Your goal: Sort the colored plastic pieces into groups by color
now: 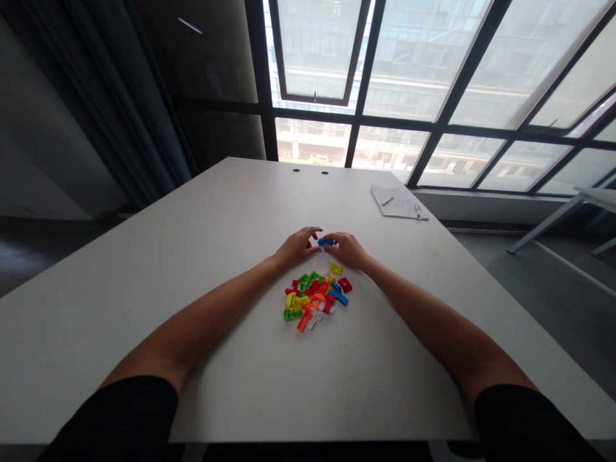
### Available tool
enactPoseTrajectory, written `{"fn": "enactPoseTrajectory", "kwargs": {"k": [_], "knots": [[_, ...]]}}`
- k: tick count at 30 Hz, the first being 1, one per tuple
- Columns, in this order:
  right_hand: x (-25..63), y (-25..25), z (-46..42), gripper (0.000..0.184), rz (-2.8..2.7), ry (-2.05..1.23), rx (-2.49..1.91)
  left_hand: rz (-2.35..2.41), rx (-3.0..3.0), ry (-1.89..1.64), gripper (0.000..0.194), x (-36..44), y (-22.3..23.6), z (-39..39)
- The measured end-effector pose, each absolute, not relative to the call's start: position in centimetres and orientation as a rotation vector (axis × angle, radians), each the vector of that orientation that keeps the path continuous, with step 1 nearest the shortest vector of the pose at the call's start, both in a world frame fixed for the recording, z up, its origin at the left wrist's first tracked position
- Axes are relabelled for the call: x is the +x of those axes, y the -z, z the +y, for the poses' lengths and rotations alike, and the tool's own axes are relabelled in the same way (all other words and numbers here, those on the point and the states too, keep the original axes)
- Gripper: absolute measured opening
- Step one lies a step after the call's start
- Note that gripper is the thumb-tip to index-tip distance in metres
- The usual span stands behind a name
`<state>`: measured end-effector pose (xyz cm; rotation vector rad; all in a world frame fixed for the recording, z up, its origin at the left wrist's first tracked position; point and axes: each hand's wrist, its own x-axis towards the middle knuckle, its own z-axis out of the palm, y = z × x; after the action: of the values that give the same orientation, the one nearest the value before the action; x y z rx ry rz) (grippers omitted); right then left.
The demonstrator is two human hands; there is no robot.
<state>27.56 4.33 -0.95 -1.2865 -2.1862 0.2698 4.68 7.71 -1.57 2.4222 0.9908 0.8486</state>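
Note:
A small blue plastic building piece point(325, 242) is pinched between the thumb and fingers of my right hand point(348, 249), just above or on the white table. Close to its left side is my left hand point(297, 247), with curved fingers and a gap between thumb and forefinger. Whether a left fingertip touches the piece is hard to make out. Nearer to me lies a loose pile of plastic building pieces point(315, 296) in red, green, yellow, orange, blue and white. A yellow piece point(335, 269) and a red piece point(345, 285) lie at its far right edge.
The white table point(231, 212) extends toward large windows point(399, 70). At its far right edge are paper sheets point(394, 200) with a pen point(387, 201) and another slim object point(419, 212) on them. A dark curtain point(120, 96) hangs at left; another table point(597, 196) stands at right.

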Motion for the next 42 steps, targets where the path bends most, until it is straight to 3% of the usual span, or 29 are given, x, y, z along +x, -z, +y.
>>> {"fn": "enactPoseTrajectory", "kwargs": {"k": [10,20,24,29,35,42], "knots": [[32.0,0.5,9.2,0.032,-1.962,0.051,-1.865,0.932,2.537,-0.717,0.042,2.6,1.3,5.1],[35.1,-0.5,10.0,0.036,-1.919,0.158,-2.054,0.906,2.575,-0.712,0.034,2.6,1.0,5.0],[35.0,-1.6,7.1,0.037,-2.038,0.214,-1.829,0.913,2.599,-0.703,0.032,2.7,1.0,4.8],[32.7,-2.7,-1.7,0.018,-2.212,0.065,-1.335,0.929,2.577,-0.723,0.030,3.0,1.0,4.7],[30.3,-1.5,-10.1,0.017,-2.504,-0.035,-0.871,0.956,2.612,-0.714,0.030,3.1,1.0,4.7],[30.8,-0.9,-11.3,0.013,-2.554,0.048,-0.827,0.970,2.644,-0.704,0.028,3.1,0.9,4.5]]}}
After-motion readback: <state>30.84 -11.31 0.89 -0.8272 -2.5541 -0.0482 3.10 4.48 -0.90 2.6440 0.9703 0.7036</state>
